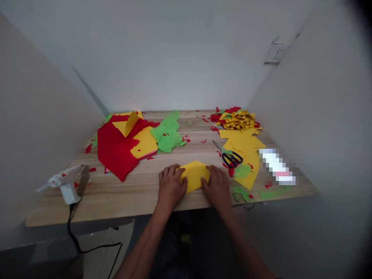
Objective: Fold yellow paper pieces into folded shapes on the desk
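A folded piece of yellow paper [195,175] lies on the wooden table near its front edge, its top corner pointing away from me. My left hand [172,183] grips its left side, the thumb on top and the fingers curled at the edge. On the opposite side, my right hand [217,185] holds the paper the same way, thumb pressed on it. Just beyond my right hand rest scissors [231,158] with dark handles, their tip pointing to the back left, partly over cut yellow sheets [245,145].
Red material [116,147] and green pieces [168,133] lie at the left and centre back. A pile of ruffled yellow strips [240,120] sits at the back right. A white glue gun [68,188] stands front left, its cord hanging off the table [116,203]. Walls enclose three sides.
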Available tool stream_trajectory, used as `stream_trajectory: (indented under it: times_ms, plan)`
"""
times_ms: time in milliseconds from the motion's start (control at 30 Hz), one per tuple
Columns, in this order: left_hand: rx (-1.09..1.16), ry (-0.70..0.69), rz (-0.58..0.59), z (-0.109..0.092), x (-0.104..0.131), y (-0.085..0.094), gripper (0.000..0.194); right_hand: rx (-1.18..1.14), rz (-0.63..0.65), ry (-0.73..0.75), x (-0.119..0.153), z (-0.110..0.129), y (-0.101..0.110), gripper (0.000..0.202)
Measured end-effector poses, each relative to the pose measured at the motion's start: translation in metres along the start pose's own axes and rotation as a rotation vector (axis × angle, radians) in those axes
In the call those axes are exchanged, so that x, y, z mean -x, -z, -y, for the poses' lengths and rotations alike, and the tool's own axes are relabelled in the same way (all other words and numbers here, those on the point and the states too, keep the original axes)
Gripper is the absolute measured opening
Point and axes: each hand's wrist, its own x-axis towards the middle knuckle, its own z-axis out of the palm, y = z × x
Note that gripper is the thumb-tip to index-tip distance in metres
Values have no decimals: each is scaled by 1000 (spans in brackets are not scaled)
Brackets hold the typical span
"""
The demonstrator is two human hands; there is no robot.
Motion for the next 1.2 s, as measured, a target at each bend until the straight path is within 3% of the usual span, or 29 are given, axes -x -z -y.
stream_trajectory:
  times_ms: [800, 1200]
  plan:
    - [63, -108, 93, 2, -1, 1, 29, -13, -5, -3, -1, 0, 2, 33]
    - [56, -109, 94, 2, -2, 2, 26, 66, -8, -24, 0, 3, 1, 51]
